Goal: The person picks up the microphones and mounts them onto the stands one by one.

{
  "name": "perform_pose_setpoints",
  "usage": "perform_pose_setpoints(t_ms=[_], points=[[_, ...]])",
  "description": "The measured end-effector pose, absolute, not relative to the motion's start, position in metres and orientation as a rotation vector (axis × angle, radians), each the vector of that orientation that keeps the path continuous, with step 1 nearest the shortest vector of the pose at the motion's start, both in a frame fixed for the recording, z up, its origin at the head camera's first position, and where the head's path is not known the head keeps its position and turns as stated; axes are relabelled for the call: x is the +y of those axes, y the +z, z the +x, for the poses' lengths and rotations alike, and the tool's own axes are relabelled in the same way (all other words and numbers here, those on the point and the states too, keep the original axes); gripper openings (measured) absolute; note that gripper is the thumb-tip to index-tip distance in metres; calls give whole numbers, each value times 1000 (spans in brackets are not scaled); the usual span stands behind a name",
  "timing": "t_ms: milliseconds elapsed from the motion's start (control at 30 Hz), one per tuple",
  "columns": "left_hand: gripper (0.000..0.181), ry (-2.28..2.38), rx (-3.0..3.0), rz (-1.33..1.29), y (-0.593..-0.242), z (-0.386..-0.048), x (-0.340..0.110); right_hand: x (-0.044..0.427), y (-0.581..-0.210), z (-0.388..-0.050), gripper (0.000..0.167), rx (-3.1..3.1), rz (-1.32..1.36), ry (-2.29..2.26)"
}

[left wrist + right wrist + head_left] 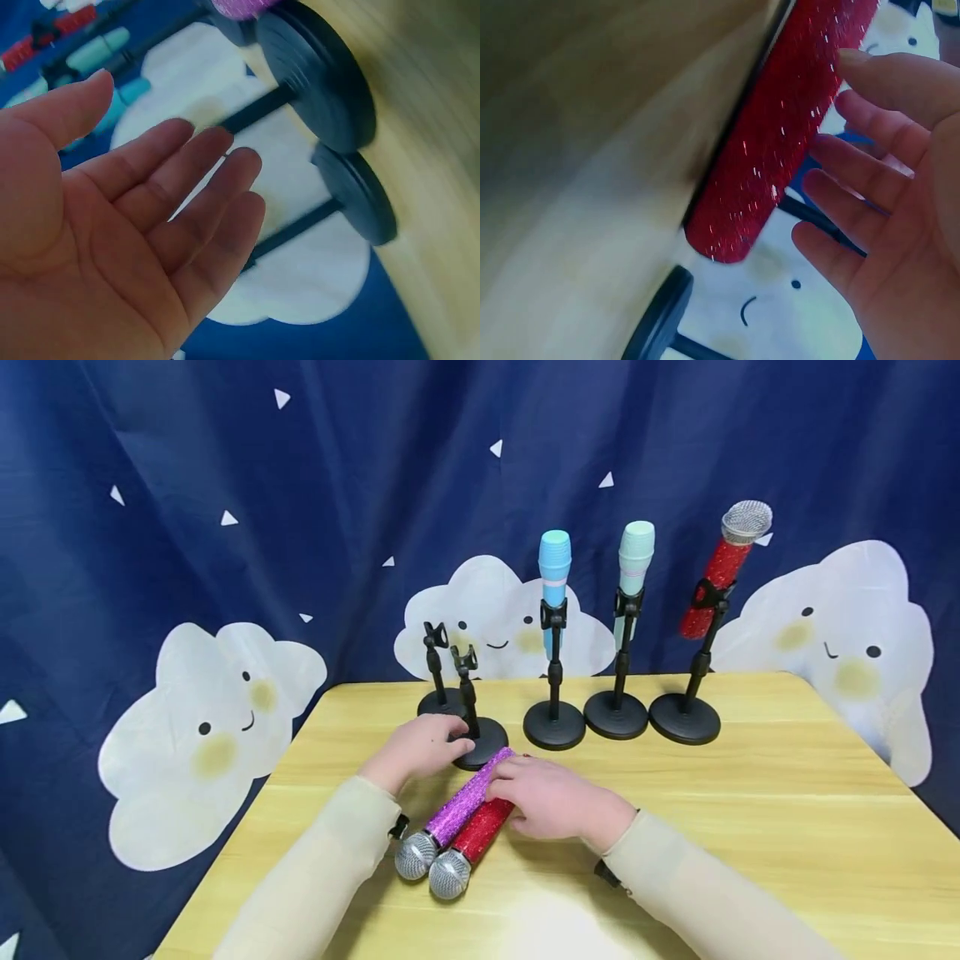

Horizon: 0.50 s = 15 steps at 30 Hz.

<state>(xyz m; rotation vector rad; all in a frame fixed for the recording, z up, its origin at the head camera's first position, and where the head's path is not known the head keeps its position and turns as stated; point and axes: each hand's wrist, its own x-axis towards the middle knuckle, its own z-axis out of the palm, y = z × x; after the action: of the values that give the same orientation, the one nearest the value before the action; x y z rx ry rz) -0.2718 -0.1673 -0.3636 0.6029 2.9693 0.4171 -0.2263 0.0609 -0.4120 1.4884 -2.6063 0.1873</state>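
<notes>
I judge this a reach: left hand, relaxed and empty, by a bare stand; right hand, likewise, over the purple mic and red mic on the tabletop. Next calls for gripping one.

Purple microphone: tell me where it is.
In the head view, the purple microphone lies on the table just left of the lying red microphone, its tail end by the right hand.
</notes>
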Motion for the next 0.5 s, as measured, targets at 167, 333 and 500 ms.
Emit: perform_pose_setpoints(t_ms=[167, 333, 500], points=[[44, 643, 2947, 489, -367, -296, -168, 61, -416, -226, 38, -2633, 1445, 146], [42, 949, 2947, 421, -372, -312, -165, 59, -421, -225, 38, -2630, 1437, 118], [23, 1031, 3010, 454, -372, -320, -164, 51, -425, -223, 39, -2664, 1459, 34]])
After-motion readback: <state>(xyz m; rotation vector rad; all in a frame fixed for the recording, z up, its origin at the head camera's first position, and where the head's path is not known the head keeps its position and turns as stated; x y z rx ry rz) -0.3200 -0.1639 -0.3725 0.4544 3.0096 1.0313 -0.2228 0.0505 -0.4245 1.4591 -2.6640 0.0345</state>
